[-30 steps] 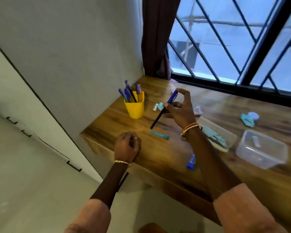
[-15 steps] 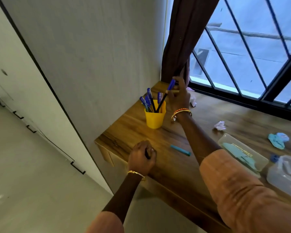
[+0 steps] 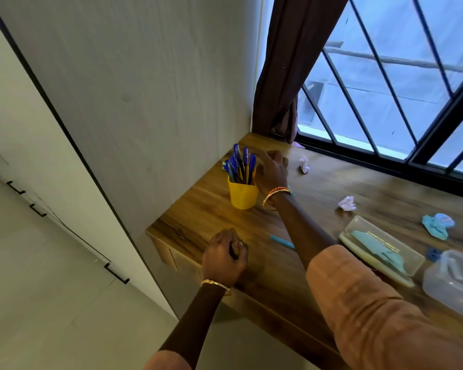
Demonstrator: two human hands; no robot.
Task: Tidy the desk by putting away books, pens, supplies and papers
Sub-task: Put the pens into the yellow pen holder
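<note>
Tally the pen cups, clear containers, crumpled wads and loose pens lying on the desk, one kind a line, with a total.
Yellow pen cup: 1
Clear plastic containers: 2
Pale crumpled wads: 2
Teal crumpled wad: 1
Loose teal pen: 1
Total: 7
A teal scrap behind the far wrist is too hidden to class and is left out.

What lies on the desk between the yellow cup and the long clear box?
In the head view, the right forearm crosses that stretch; a teal pen lies on the desk between the yellow cup and the clear box.

Wooden desk (image 3: pixel 203 209) carries yellow pen cup (image 3: pixel 243 195), 2 clear containers (image 3: pixel 380 249)
</note>
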